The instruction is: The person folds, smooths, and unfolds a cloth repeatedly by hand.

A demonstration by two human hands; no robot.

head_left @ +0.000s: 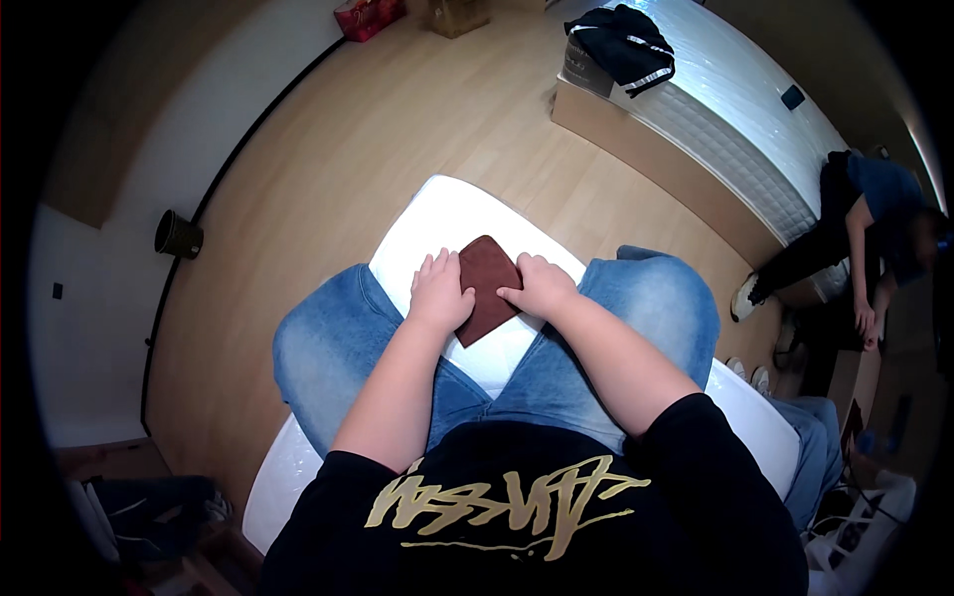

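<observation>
A dark brown folded cloth [490, 286] lies on a white padded surface [434, 199] between my knees, one corner pointing toward me. My left hand [437, 290] rests along its left edge, fingers stretched out and thumb touching the cloth. On the opposite edge is my right hand [542, 288], its thumb lying on the cloth and apart from the index finger. The other right fingers are partly hidden from above. The cloth stays down on the surface, not lifted.
Beyond my right knee stands a plastic-wrapped mattress [735, 124] on a tan base, with a black garment [621, 50] on it. Another person [874, 219] bends over at the right. A dark bin [179, 234] is by the left wall; a red bag [368, 17] sits far off.
</observation>
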